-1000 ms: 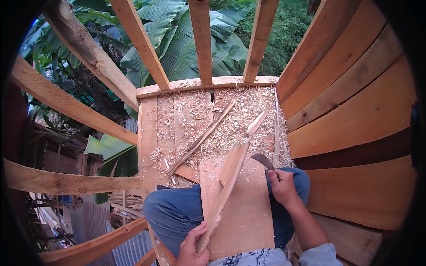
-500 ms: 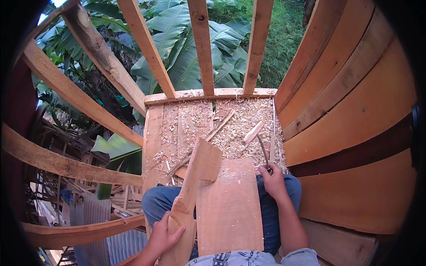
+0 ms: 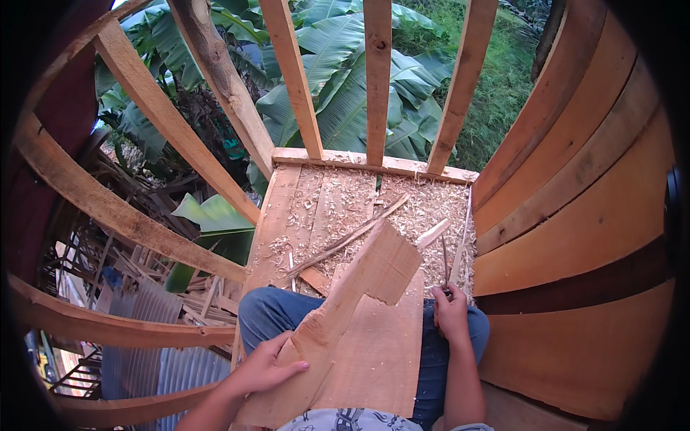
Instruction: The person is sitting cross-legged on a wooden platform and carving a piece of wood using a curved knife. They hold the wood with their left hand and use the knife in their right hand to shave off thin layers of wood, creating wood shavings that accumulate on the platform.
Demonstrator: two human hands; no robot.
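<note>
My left hand (image 3: pixel 269 368) grips the narrow part of a partly shaped wooden piece (image 3: pixel 352 294), thumb on top and fingers along its edge. The piece lies slantwise over my lap, its wide, notched end pointing to the far right. Beneath it a flat rectangular board (image 3: pixel 381 352) rests on my thighs. At my right knee my right hand (image 3: pixel 451 316) is closed around the handle of a curved knife (image 3: pixel 445 258). Its thin dark blade points away from me, apart from the wood. Most of the handle is hidden by my fingers.
Wood shavings (image 3: pixel 330 194) cover the plank floor (image 3: pixel 277 215). A long thin stick (image 3: pixel 352 241) and a short pale offcut (image 3: pixel 433 233) lie beyond my knees. Upright slats (image 3: pixel 377 86) stand ahead and left; a plank wall (image 3: pixel 575 258) closes the right side.
The wooden piece has swung to the right and now overlaps more of the board. The knife's blade stands straighter in view. My head view has turned slightly left.
</note>
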